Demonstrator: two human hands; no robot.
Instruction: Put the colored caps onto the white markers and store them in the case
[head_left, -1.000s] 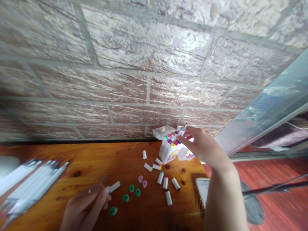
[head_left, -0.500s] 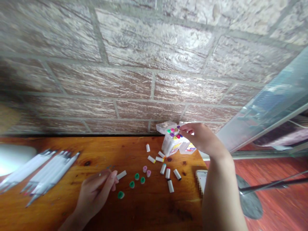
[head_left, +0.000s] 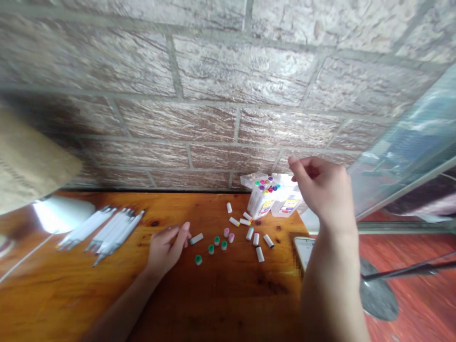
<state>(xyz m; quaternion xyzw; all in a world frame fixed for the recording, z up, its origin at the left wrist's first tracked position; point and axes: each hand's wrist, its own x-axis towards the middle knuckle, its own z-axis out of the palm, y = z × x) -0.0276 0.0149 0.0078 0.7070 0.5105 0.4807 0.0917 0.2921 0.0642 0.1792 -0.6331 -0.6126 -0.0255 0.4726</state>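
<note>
My left hand [head_left: 166, 247] rests on the wooden table with its fingers loosely curled and thumb raised. Beside its fingertips lies a white marker cap [head_left: 197, 239] with a teal end. My right hand [head_left: 322, 187] is raised above and to the right of a clear plastic marker box [head_left: 257, 203], with thumb and fingertips drawn together. Nothing can be seen sticking out of them. Round coloured marker ends [head_left: 267, 186] fill the box top. Green-topped caps [head_left: 211, 249] and pink-topped caps [head_left: 226, 232] stand upright near the left hand. Several white caps [head_left: 260, 254] lie before the box.
Bundled white markers [head_left: 114, 232] lie at left, beside a white lamp [head_left: 67, 213]. A second clear plastic case [head_left: 285, 206] adjoins the box. A phone [head_left: 304, 249] sits at the table's right edge. The stone-patterned wall [head_left: 210, 118] rises behind.
My right hand has lifted away from the marker box, up and to the right. A blue end now shows in the box. The view has shifted, and the teal-ended cap appears apart from my left fingers.
</note>
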